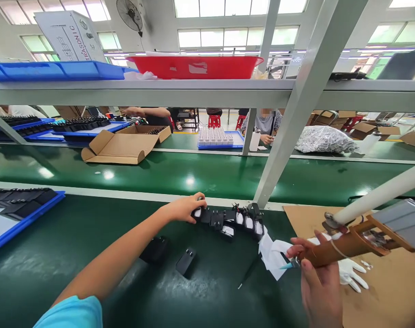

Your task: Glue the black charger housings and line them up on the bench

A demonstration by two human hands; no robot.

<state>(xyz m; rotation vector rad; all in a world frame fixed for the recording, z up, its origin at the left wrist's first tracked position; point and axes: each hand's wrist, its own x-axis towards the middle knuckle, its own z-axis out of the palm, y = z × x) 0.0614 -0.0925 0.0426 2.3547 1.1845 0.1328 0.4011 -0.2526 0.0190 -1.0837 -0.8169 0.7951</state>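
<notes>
The row of small black plastic boxes with white faces [240,219] lay on a dark green tabletop [210,300]. Nearer than the row and to its right, the right hand [321,284] had its thumb and fingers wrapped around a brown cylindrical tool with a pale-blue tip [333,252], seemingly to aim the tip leftward. In front of the row were two loose black boxes [186,263], perhaps kept apart for elbow room. A crumpled white sheet [274,257] lay by the row's right end. At its left end, the left hand [182,210] bent its fingers narrowly about the end box, probably to steady it. Beyond the row sat an unfolded brown cardboard box [118,145] and, farther, a blue tray of white pieces [214,147].
</notes>
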